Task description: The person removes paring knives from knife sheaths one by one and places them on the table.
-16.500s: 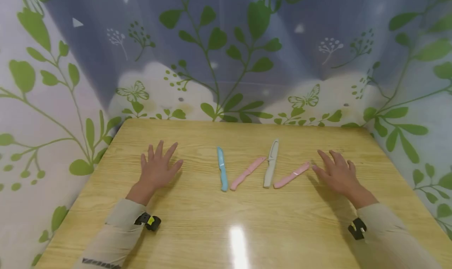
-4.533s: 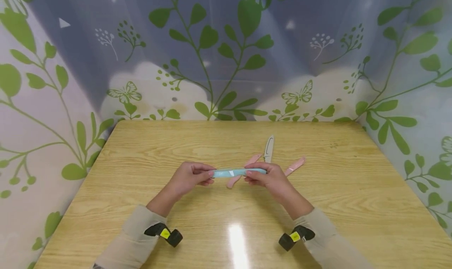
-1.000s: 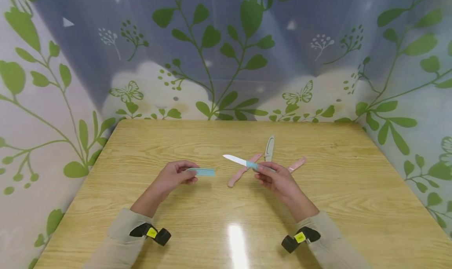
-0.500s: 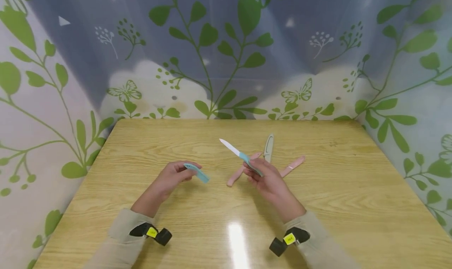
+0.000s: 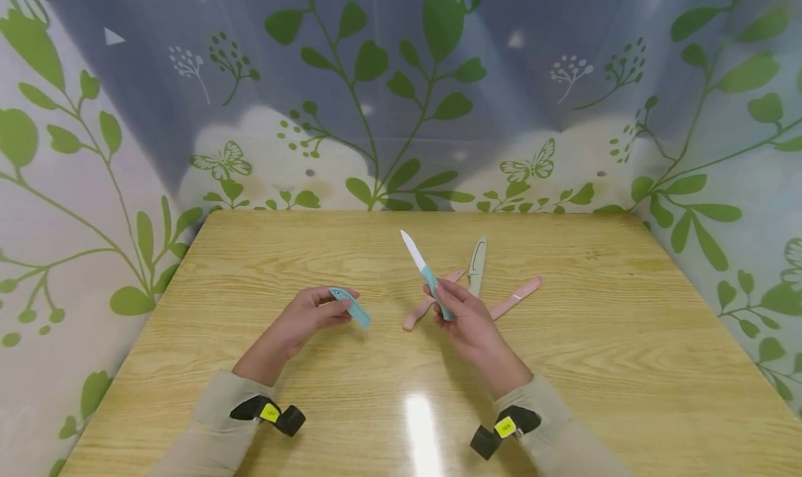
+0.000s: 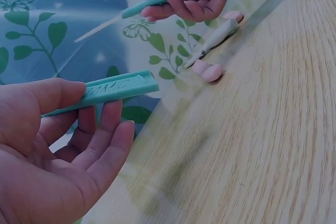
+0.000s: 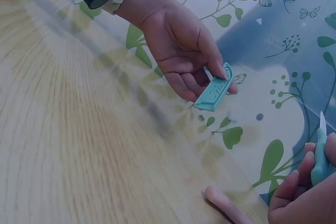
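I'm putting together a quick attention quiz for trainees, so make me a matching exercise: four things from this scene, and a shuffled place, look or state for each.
Column one
1. Blue knife
2. Blue cover
3. Grey knife
4. Table

Column two
A. Lies between one pink knife and another pink knife
B. Has a pale wood grain
C. Held in the right hand, blade bare
D. Held in the left hand

Right pairs: 1-C, 2-D, 3-A, 4-B.

Blue sheath (image 6: 125, 88) — partly hidden; pink knife (image 7: 226, 204) — cropped, right-wrist view
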A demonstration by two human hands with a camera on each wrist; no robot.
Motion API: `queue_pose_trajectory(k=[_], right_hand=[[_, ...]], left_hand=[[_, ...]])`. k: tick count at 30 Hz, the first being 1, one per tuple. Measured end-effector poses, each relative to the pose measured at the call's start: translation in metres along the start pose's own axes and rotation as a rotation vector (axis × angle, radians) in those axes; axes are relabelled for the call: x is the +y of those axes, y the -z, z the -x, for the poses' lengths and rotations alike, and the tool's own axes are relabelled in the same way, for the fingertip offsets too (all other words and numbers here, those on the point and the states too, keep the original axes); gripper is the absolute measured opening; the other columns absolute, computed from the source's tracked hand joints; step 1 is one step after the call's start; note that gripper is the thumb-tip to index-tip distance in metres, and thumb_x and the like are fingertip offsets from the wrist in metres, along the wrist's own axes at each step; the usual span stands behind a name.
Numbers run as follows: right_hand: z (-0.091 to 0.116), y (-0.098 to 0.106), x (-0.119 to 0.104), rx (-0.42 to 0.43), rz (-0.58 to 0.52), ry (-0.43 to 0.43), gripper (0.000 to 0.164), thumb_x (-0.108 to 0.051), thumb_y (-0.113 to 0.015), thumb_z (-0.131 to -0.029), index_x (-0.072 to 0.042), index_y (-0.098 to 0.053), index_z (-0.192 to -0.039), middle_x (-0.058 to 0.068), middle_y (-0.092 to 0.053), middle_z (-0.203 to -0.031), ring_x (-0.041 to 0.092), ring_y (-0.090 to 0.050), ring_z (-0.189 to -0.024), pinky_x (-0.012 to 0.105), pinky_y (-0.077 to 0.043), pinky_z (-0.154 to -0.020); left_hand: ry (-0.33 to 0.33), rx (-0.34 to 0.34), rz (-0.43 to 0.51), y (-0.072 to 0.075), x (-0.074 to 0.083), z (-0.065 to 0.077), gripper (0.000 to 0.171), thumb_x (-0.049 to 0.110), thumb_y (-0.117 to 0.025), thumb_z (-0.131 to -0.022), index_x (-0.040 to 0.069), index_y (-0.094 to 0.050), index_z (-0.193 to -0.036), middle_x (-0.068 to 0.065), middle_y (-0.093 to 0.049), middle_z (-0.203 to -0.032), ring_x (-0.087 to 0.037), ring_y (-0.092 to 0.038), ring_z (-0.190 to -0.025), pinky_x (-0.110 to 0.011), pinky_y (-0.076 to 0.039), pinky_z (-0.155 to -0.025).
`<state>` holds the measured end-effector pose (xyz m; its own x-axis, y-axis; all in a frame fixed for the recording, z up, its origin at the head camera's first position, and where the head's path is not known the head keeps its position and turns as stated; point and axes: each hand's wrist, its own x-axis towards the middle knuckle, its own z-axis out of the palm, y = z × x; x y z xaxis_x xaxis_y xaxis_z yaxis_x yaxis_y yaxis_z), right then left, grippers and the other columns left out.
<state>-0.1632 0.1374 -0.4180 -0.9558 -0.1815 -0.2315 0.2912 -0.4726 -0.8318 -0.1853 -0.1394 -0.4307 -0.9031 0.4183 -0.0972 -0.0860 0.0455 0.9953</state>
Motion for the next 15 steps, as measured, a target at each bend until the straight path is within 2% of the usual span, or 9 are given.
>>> queue_pose_trajectory(k=[2, 6, 8, 15], right_hand=[[0.0003, 0.0003, 0.0010, 0.005, -0.005, 0.000, 0.014, -0.011, -0.051, -0.099, -0.010, -0.064, -0.106, -0.007, -0.071, -0.095, 0.008, -0.051, -0.076, 0.017, -0.045, -0.067], [0.0001, 0.0010, 0.0038, 0.013, 0.002, -0.003, 0.026, -0.008, -0.050, -0.099, 0.000, -0.054, -0.123, -0.004, -0.069, -0.095, 0.007, -0.055, -0.076, 0.016, -0.047, -0.067], [-0.0003, 0.0009, 0.0053, 0.012, 0.007, -0.001, 0.027, -0.006, -0.049, -0.099, 0.002, -0.051, -0.125, -0.003, -0.068, -0.094, 0.007, -0.057, -0.076, 0.016, -0.048, -0.068], [-0.0015, 0.0023, 0.0093, -0.005, 0.019, 0.017, 0.014, -0.001, -0.050, -0.098, -0.008, -0.059, -0.105, -0.002, -0.067, -0.088, 0.009, -0.061, -0.075, 0.017, -0.051, -0.070]], left_hand=[[0.001, 0.000, -0.004, 0.0000, -0.0001, 0.0001, 0.038, 0.011, -0.054, -0.097, -0.014, -0.049, -0.125, -0.030, -0.052, -0.127, -0.015, -0.063, -0.095, -0.031, -0.053, -0.088], [0.007, 0.007, -0.021, -0.0002, -0.0002, 0.0005, 0.038, 0.013, -0.055, -0.097, -0.012, -0.050, -0.125, -0.016, -0.060, -0.116, -0.016, -0.063, -0.094, -0.037, -0.053, -0.090], [0.007, 0.009, -0.028, -0.0005, -0.0001, 0.0009, 0.038, 0.013, -0.055, -0.097, -0.012, -0.051, -0.125, -0.013, -0.060, -0.114, -0.016, -0.062, -0.093, -0.040, -0.052, -0.090], [0.018, -0.004, -0.017, 0.0000, -0.0024, 0.0009, 0.037, 0.011, -0.055, -0.097, -0.012, -0.050, -0.126, -0.027, -0.051, -0.129, -0.015, -0.061, -0.092, -0.043, -0.052, -0.090]])
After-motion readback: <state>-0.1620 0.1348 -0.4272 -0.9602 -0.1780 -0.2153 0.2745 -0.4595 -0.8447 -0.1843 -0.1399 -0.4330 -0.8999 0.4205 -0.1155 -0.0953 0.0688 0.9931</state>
